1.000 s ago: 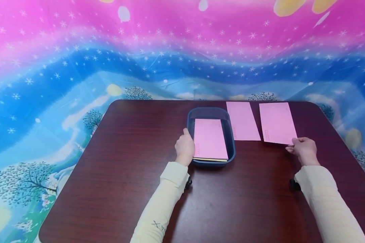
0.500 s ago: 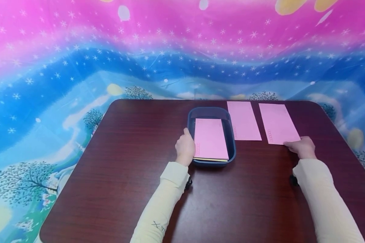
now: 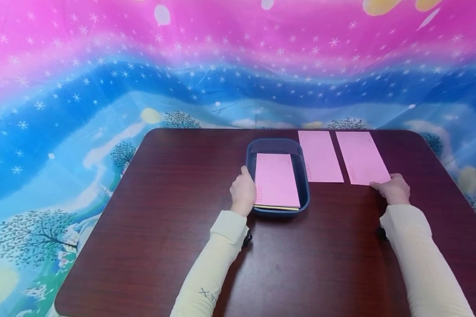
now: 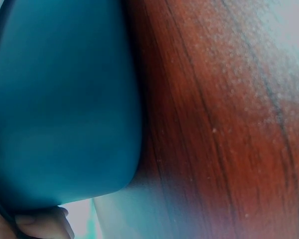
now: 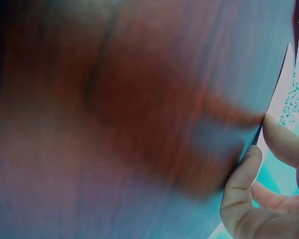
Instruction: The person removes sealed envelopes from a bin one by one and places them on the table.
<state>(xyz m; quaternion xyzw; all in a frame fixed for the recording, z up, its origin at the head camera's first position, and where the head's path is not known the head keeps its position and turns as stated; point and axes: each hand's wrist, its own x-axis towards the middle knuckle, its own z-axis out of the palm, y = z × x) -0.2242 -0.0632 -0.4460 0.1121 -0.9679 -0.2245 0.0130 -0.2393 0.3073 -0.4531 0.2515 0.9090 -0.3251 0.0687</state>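
My left hand (image 3: 243, 191) grips the left side of a dark blue plastic bin (image 3: 275, 213), with fingertips (image 4: 45, 224) curled at its rim in the left wrist view. Inside lies a stack topped by a pink envelope (image 3: 277, 178); yellow and dark edges show beneath it. My right hand (image 3: 396, 189) pinches the near right corner of another pink envelope (image 3: 362, 158) by the table's far side. In the right wrist view, thumb and finger meet at that envelope's edge (image 5: 281, 87). A third pink envelope (image 3: 323, 156) lies between it and the bin.
Everything stands on a dark red-brown wooden table (image 3: 162, 193) with rounded corners. Behind its far edge hangs a pink and blue patterned cloth (image 3: 222, 79). Both envelopes outside the bin reach almost to that far edge.
The right envelope, earlier tilted with its near edge raised, has come down toward the table and turned to line up with its neighbour. My right hand moved slightly left; the left hand stays on the bin.
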